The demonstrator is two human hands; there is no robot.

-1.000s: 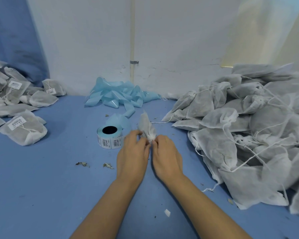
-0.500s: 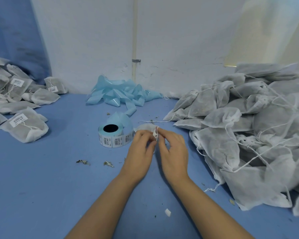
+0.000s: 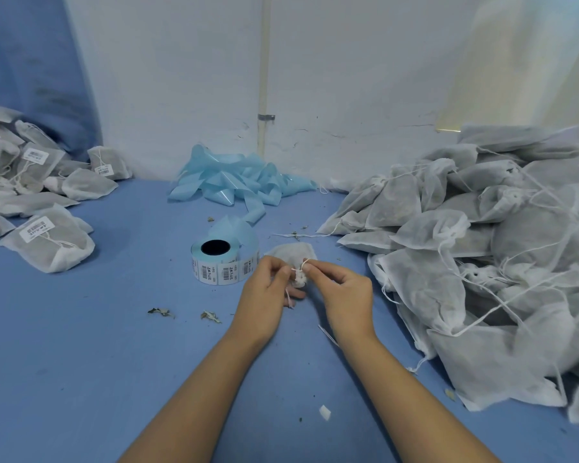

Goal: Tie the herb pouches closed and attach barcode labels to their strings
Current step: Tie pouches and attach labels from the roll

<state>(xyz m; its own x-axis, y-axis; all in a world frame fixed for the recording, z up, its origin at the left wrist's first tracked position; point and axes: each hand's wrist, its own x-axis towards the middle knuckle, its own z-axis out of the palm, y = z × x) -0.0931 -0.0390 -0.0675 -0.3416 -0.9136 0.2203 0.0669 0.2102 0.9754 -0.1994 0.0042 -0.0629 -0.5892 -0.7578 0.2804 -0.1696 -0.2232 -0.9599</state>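
Note:
A small white herb pouch [image 3: 292,254] lies on the blue table just beyond my hands, its gathered neck [image 3: 300,279] toward me. My left hand [image 3: 264,295] pinches one end of the pouch's white string, and a loose tail hangs below its fingers. My right hand [image 3: 343,290] pinches the other string end by the neck. The string runs taut between the two hands over the neck. A roll of barcode labels [image 3: 223,262] on blue backing stands just left of the pouch.
A big heap of untied white pouches [image 3: 475,248] fills the right side. Labelled pouches [image 3: 47,245] lie at the left. Crumpled blue backing tape [image 3: 234,182] sits by the white wall. Herb crumbs [image 3: 161,311] and a white scrap [image 3: 325,412] dot the table.
The pouch was held upright between both hands; it now lies flat on the table. My hands have moved slightly apart, drawing the string tight across the neck.

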